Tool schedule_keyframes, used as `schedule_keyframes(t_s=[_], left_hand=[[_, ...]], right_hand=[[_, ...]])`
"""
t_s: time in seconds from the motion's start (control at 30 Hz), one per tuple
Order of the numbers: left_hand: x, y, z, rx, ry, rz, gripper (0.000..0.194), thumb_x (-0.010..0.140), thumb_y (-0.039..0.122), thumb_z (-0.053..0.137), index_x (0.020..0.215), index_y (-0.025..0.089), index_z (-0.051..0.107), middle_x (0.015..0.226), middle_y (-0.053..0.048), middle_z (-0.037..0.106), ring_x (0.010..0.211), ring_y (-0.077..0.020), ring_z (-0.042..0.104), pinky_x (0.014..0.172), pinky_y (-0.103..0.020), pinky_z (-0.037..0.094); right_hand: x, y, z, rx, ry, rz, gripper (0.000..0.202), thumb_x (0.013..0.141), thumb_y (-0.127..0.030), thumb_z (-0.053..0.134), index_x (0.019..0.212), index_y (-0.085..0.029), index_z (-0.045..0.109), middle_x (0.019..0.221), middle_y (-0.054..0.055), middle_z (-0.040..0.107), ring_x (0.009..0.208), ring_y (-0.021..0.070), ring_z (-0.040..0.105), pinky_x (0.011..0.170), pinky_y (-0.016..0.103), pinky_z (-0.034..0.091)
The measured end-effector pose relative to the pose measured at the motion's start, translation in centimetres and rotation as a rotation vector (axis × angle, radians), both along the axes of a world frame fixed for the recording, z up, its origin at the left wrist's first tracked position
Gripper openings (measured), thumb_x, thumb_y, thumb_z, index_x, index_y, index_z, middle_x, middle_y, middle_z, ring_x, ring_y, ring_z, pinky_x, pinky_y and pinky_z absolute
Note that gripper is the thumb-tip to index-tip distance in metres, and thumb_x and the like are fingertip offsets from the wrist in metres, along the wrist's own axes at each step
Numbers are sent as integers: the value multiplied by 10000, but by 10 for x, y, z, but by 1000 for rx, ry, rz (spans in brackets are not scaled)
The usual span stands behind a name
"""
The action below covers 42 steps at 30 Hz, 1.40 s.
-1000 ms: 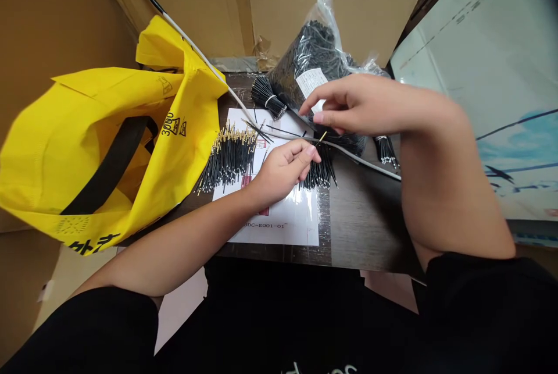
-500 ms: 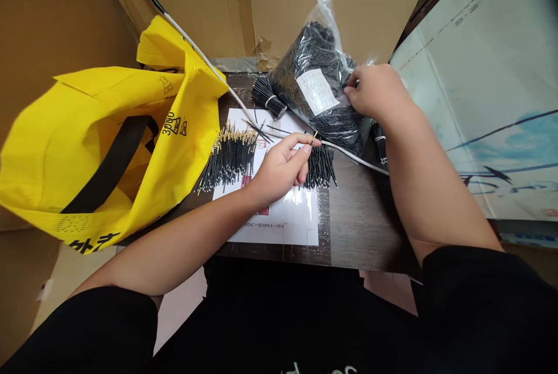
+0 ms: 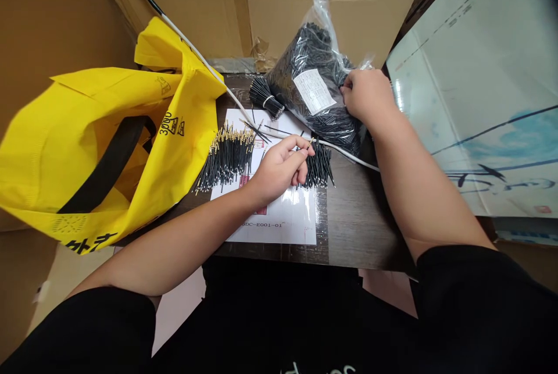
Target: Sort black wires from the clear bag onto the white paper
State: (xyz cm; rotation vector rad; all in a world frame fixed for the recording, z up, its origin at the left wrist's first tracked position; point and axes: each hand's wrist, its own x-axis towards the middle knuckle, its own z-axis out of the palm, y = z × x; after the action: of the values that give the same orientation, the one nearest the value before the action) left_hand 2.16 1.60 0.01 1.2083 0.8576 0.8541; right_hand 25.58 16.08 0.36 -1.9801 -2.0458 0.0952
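My left hand (image 3: 281, 167) pinches a thin piece with a gold tip (image 3: 310, 143) between thumb and index finger, above the white sheet (image 3: 290, 225). My right hand (image 3: 368, 95) is closed at the right side of a clear plastic bag (image 3: 311, 60) full of short black pieces; what its fingertips hold is hidden. Left of my left hand lies a pile of black wires with gold tips (image 3: 226, 153). Another pile of black wires (image 3: 319, 166), with silvery ends, lies just right of it. A banded black bundle (image 3: 267, 98) rests against the bag's left side.
A yellow bag (image 3: 187, 100) with a black strap stands at the left. A white cable (image 3: 192, 45) runs across the table (image 3: 353, 234). Cardboard (image 3: 196, 7) stands behind, and a pale printed panel (image 3: 475, 95) at the right.
My right hand has shifted slightly left and its fingers have drawn closer together against the plastic bag. The whole view has slid slightly; my left hand keeps its pinch.
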Motion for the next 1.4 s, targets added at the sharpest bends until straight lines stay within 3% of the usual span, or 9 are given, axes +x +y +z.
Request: schedule_keyframes(t_s=[0.2, 0.37, 0.53, 0.6, 0.67, 0.77, 0.97, 1.2, 1.4], left_hand=[[0, 0, 0, -7, 2, 5, 108, 942, 178, 450, 878, 203, 533, 502, 56, 532, 436, -68, 435, 456, -222, 319], [-2, 3, -2, 36, -21, 26, 118, 912, 180, 458, 833, 194, 546, 509, 96, 306, 443, -66, 253, 447, -239, 210], [-3, 4, -3, 77, 53, 54, 131, 913, 221, 478, 820, 201, 566, 551, 75, 301, 491, -82, 249, 483, -256, 231], [-4, 4, -3, 71, 58, 51, 135, 926, 251, 485, 825, 207, 562, 559, 70, 303, 503, -89, 261, 490, -257, 234], [-4, 4, -4, 78, 66, 49, 141, 941, 277, 487, 836, 212, 556, 568, 66, 307, 515, -95, 276, 496, -254, 243], [-3, 2, -5, 148, 107, 54, 158, 962, 293, 478, 843, 215, 547, 581, 60, 329, 531, -100, 303, 507, -246, 275], [-4, -4, -2, 406, 295, 44, 135, 963, 256, 519, 851, 193, 560, 606, 64, 393, 555, -86, 352, 540, -234, 301], [-6, -4, -6, 614, 464, 25, 133, 957, 258, 543, 865, 183, 603, 569, 85, 382, 520, -68, 333, 537, -220, 290], [-6, -4, -6, 654, 487, 53, 146, 952, 252, 548, 871, 176, 642, 538, 89, 359, 491, -69, 316, 510, -223, 280]], right_hand=[[-4, -8, 10, 45, 6, 28, 236, 926, -318, 510, 1022, -221, 702, 996, 143, 688, 867, 262, 512, 797, 397, 346], [-4, -10, 22, 237, 169, 52, 166, 974, -364, 530, 970, -228, 626, 1083, 128, 685, 867, 202, 470, 792, 363, 314], [-27, -28, 55, 583, 569, 308, 105, 994, -318, 605, 926, -238, 602, 779, -15, 646, 691, 108, 614, 601, 286, 377], [-41, -45, 66, 654, 643, 428, 128, 1001, -309, 607, 922, -214, 640, 794, -13, 642, 713, 89, 645, 595, 262, 409], [-53, -66, 68, 634, 695, 428, 152, 1015, -310, 579, 991, -202, 684, 946, 24, 678, 809, 103, 643, 609, 253, 446], [-58, -100, 52, 480, 714, 424, 129, 998, -288, 602, 1048, -236, 709, 918, 22, 685, 751, 115, 607, 622, 269, 472], [-44, -153, 0, 288, 832, 392, 85, 906, -240, 706, 978, -240, 751, 839, 12, 681, 649, 122, 567, 571, 290, 472], [-42, -154, -15, 275, 886, 472, 107, 903, -182, 696, 976, -240, 750, 881, 19, 692, 662, 119, 614, 562, 279, 482], [-40, -151, -21, 229, 949, 475, 98, 920, -184, 678, 966, -246, 738, 880, -4, 691, 542, 80, 572, 538, 276, 489]])
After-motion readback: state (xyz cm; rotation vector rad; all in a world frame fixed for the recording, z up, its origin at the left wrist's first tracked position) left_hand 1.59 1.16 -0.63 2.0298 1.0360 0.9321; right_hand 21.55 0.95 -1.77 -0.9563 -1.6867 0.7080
